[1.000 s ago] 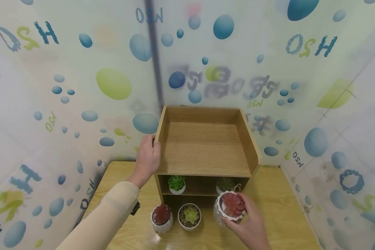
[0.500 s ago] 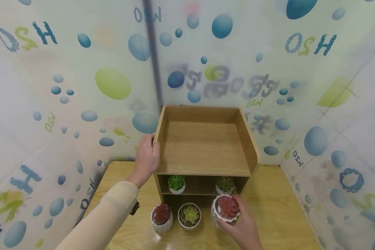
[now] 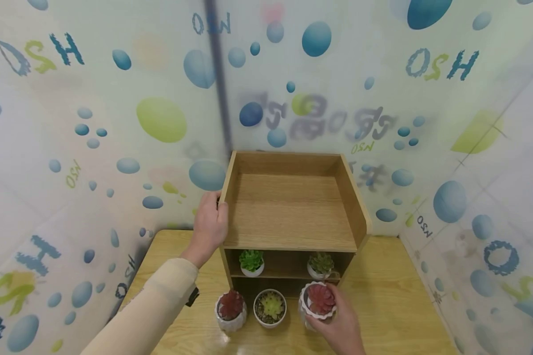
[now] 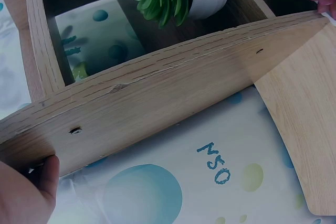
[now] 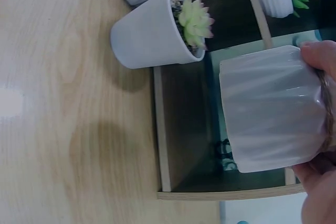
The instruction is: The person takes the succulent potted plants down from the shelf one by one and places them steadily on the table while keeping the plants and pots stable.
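My left hand (image 3: 209, 222) grips the left side of a small wooden shelf (image 3: 293, 212); its thumb shows against the side panel in the left wrist view. With my right hand (image 3: 344, 323) I hold a potted red succulent (image 3: 321, 300) by the pot's rim, in front of the shelf's right half. Its white ridged pot (image 5: 273, 108) has twine round the rim and hangs above the table in the right wrist view. Inside the shelf's upper compartment stand a bright green succulent (image 3: 251, 261) at left and a dull green succulent (image 3: 321, 265) at right.
Before the shelf, on the wooden table (image 3: 395, 291), stand another potted red succulent (image 3: 231, 308) and a pale green succulent (image 3: 270, 308) in a white pot. Patterned walls (image 3: 160, 118) enclose the table behind and at both sides.
My right hand has carried the red succulent a little leftward and slightly lower, uncovering more of the dull green succulent. My left hand stays on the shelf's side.
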Demonstrator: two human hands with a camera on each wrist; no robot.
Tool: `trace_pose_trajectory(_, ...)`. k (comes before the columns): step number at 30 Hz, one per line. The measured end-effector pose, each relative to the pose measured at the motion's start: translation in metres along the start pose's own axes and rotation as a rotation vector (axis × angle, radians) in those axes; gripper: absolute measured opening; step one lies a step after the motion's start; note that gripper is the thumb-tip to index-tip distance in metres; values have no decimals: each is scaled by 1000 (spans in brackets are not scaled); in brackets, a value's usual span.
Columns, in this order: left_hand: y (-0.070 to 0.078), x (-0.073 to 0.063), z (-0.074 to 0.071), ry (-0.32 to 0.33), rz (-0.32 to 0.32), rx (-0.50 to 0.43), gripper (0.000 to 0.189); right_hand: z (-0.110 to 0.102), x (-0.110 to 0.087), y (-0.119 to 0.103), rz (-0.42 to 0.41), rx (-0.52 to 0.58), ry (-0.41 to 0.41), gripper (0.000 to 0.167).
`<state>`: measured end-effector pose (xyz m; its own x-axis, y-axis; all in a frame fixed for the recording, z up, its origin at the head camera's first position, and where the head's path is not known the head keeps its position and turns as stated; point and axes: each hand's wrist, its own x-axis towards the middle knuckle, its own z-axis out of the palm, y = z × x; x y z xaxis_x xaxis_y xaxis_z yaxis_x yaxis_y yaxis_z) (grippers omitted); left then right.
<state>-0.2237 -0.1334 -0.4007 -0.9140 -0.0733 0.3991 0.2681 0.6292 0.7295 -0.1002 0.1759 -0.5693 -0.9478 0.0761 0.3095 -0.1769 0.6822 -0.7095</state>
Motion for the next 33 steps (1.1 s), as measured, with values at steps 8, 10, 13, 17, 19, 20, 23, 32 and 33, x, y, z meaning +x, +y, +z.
trace_pose_trajectory(8, 0, -1, 0, -3, 2, 2, 42, 12, -4, 10, 3, 13, -3, 85)
trace_pose_trajectory(10, -1, -1, 0, -3, 3, 0, 42, 14, -5, 12, 4, 15, -1, 85)
trace_pose_trajectory(13, -1, -1, 0, -2, 2, 0, 42, 18, -5, 14, -16, 16, 17, 84)
trace_pose_trajectory(17, -1, -1, 1, 4, 0, 6, 42, 24, -6, 19, -50, 19, 46, 82)
trace_pose_trajectory(19, -1, -1, 1, 6, 1, 7, 42, 27, -7, 21, -66, 19, 56, 83)
trace_pose_trajectory(20, -1, -1, 1, 7, 2, 7, 41, 29, -7, 23, -69, 18, 60, 83)
trace_pose_trajectory(23, -1, -1, 1, 7, 4, 3, 41, 34, -8, 27, -78, 13, 70, 84)
trace_pose_trajectory(32, 0, -1, 1, 6, -2, 5, 42, 48, -12, 38, -126, 7, 124, 85)
trace_pose_trajectory(33, 0, -1, 0, 6, -2, 5, 42, 49, -13, 39, -124, 5, 123, 85)
